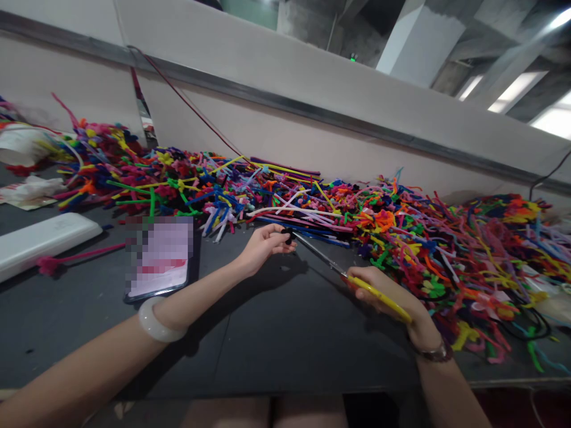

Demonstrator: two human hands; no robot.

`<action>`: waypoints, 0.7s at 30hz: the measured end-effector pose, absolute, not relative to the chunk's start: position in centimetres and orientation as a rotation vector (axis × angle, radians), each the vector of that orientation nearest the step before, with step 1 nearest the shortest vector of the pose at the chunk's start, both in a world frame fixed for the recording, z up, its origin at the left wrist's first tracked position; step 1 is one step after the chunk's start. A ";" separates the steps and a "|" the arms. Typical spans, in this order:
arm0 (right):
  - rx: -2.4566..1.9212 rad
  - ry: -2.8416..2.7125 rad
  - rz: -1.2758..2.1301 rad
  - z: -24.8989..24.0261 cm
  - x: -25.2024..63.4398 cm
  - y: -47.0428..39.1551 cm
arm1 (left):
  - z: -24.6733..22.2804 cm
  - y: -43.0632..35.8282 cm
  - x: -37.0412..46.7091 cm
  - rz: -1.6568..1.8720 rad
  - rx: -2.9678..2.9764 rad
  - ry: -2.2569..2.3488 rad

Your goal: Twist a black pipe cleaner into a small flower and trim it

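Observation:
Between the thumb and fingers of my left hand (265,246) is a small black fuzzy piece (288,235), perhaps pipe cleaner. My right hand (379,294) is wrapped round a pair of scissors with yellow handles (381,297). Their long metal blades (319,252) point left, and the tips reach the black piece. Whether the blades touch it or have it between them I cannot tell. Both hands are above the dark table (276,333), just in front of a long heap of coloured pipe cleaners (276,196).
A phone (163,255) with a blurred screen lies left of my left hand. Farther left are a white case (49,241), a pink pipe-cleaner stem (84,254), crumpled tissue (33,191) and a white cup (20,145). A pale partition (267,113) stands behind the heap.

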State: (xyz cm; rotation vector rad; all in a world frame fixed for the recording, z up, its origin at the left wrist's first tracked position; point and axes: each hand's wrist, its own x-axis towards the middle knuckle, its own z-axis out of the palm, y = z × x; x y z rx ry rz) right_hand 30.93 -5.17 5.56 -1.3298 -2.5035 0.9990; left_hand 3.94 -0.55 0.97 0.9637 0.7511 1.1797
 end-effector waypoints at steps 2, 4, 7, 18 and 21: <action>-1.339 -2.512 0.995 5.6 30.9 -5.2 | 1.0 -0.5 4.0 1.178 0.963 0.751; -1.343 -2.517 0.999 5.6 30.8 -5.2 | 1.0 -0.5 4.0 1.173 0.961 0.751; -1.344 -2.524 0.958 5.6 30.8 -5.1 | 1.0 -0.5 3.9 1.168 0.967 0.748; -1.388 -2.529 0.836 5.1 31.0 -4.7 | 0.9 -0.5 3.9 1.179 0.973 0.774; -1.333 -2.526 0.820 5.6 31.2 -5.0 | 0.8 -0.5 3.9 1.197 0.978 0.796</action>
